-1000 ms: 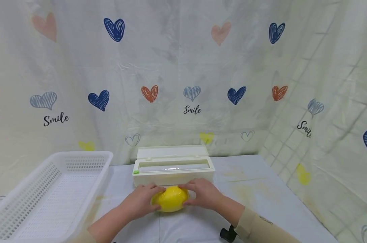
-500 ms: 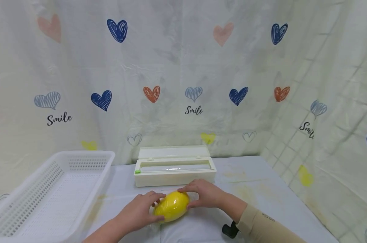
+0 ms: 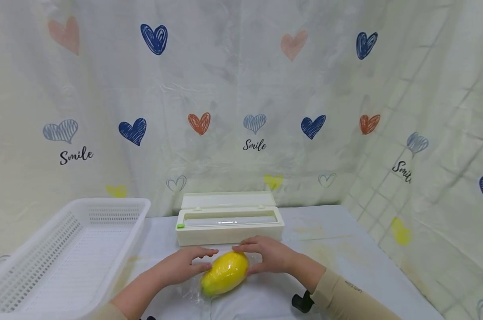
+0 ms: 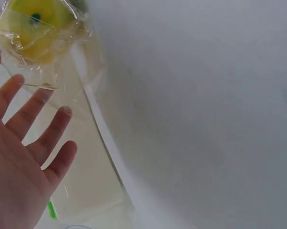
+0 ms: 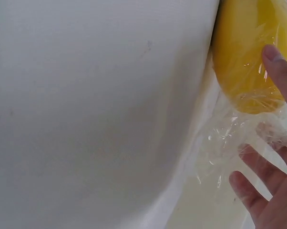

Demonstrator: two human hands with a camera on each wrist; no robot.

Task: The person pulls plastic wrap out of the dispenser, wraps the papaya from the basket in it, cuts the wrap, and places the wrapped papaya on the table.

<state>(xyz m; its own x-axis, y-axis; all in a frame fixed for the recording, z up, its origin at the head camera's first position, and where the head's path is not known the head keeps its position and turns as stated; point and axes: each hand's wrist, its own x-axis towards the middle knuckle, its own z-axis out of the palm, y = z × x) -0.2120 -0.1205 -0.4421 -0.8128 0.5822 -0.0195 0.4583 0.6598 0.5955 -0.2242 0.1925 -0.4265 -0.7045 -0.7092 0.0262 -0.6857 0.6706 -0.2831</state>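
A yellow mango [image 3: 225, 272] with a greenish end lies tilted on the white-covered table, wrapped in clear cling film [image 5: 220, 138]. Loose film bunches out past both ends. My right hand [image 3: 267, 254] holds the mango's right end, thumb on the near side and index finger over the top; its other fingers spread behind the film in the right wrist view. My left hand [image 3: 183, 266] is beside the left end, fingers extended and apart. In the left wrist view the mango's stem end [image 4: 36, 19] shows through the crinkled film, just beyond those fingertips.
Behind the hands stands a white cling film dispenser [image 3: 230, 233], lid raised, a roll inside and a green slider at its left. A white perforated basket [image 3: 139, 235] occupies the left side. A black object [image 3: 302, 302] is under the right wrist. A heart-printed curtain [image 3: 225, 89] hangs behind.
The mango has turned from lying crosswise to slanting, its greenish left end now nearer me. My left hand has let go and its fingers have straightened; the right hand stays at its end.
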